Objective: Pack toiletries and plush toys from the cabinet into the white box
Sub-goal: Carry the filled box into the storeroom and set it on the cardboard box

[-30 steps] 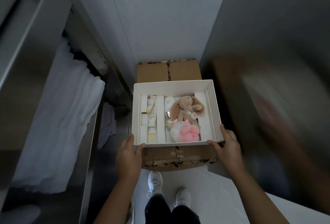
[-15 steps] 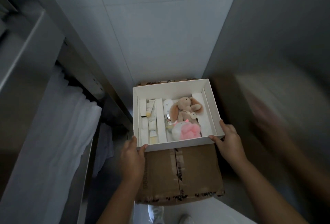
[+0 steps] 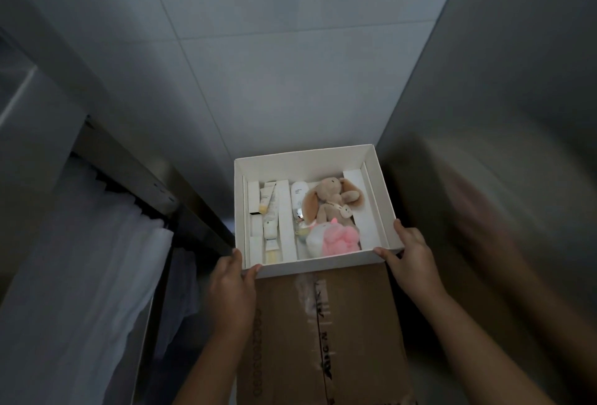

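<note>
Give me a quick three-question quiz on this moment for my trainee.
1. True or false: the left hand and the right hand each grip a near corner of the white box.
2. Which plush lies nearest the person? A: pink-and-white plush; B: brown bunny.
3. Fill in: the tubes lie on the box's ___ side.
Key: 1 true; 2 A; 3 left.
</note>
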A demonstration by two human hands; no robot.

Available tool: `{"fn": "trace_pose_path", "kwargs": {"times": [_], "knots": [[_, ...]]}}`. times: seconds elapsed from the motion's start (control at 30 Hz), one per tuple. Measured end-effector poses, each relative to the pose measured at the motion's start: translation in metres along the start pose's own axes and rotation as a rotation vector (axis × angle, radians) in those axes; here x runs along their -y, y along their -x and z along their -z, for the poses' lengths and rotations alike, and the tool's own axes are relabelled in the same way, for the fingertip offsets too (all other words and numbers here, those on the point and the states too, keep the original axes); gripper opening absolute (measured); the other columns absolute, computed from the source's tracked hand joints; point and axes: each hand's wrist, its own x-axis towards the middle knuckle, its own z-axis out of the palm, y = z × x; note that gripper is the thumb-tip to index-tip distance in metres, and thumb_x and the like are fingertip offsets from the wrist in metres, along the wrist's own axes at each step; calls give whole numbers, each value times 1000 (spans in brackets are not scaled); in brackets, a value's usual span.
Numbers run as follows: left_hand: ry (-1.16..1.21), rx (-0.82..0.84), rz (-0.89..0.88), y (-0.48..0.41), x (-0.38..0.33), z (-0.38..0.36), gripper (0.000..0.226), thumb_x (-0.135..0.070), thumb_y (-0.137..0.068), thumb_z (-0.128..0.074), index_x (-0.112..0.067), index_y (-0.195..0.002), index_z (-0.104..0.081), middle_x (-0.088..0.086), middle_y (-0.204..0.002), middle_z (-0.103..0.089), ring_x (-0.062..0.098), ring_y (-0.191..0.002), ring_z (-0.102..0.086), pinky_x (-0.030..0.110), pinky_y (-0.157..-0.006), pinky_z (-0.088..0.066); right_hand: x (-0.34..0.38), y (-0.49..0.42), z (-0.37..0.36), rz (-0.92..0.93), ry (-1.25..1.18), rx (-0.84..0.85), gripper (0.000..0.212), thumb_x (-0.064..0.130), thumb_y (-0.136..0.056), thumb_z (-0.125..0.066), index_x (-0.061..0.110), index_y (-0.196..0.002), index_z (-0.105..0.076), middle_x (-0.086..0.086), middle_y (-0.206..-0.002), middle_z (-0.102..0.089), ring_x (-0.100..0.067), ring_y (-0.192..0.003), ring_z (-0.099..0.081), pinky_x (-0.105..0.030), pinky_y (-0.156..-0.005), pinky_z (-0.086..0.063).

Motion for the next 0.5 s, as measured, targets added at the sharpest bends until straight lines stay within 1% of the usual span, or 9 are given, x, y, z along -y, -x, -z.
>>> {"fn": "trace_pose_path", "kwargs": {"times": [0.07, 0.13, 0.2, 0.3, 0.4, 0.5], "knots": [[-11, -7, -1, -12, 0, -3, 48, -10, -82, -67, 4, -125, -51, 21, -105, -60, 34, -92, -58, 31, -70, -42, 3, -9, -2, 7, -1, -2, 68, 16, -82, -66, 4, -139, -31, -18, -131, -42, -30, -118, -45, -31, -95, -38], [-31, -16, 5, -23, -2, -5, 48, -12, -82, -66, 4, -125, -51, 21, -107, -60, 36, -93, -58, 36, -70, -45, 7, -18, -3, 14, 4, -7, 68, 17, -82, -66, 5, -139, -31, -18, -131, -42, -30, -118, -45, -32, -95, -39], [-42, -27, 6, -35, -5, -6, 48, -13, -82, -66, 4, -124, -52, 21, -110, -61, 36, -95, -58, 38, -71, -46, 11, -26, -5, 23, 0, -14, 68, 18, -83, -66, 5, -139, -31, -17, -130, -43, -29, -116, -45, -30, -93, -39], [-53, -41, 0, -49, -8, -5, 47, -14, -83, -66, 3, -124, -52, 20, -111, -61, 36, -95, -58, 38, -71, -46, 15, -35, -7, 28, -13, -24, 68, 18, -83, -65, 5, -140, -30, -16, -128, -43, -28, -115, -46, -25, -89, -38], [-51, -48, -2, -59, -11, -5, 46, -14, -83, -65, 2, -124, -53, 20, -112, -60, 36, -96, -58, 37, -72, -46, 18, -45, -8, 33, -22, -29, 68, 18, -83, -65, 5, -140, -30, -16, -128, -43, -27, -115, -46, -23, -88, -36], [-69, -49, -30, -63, -11, -7, 45, -11, -80, -68, 5, -120, -55, 22, -106, -62, 38, -91, -60, 40, -69, -49, 20, -53, -7, 36, -28, -33, 67, 17, -83, -65, 5, -140, -31, -17, -128, -43, -28, -115, -45, -23, -88, -36]]}}
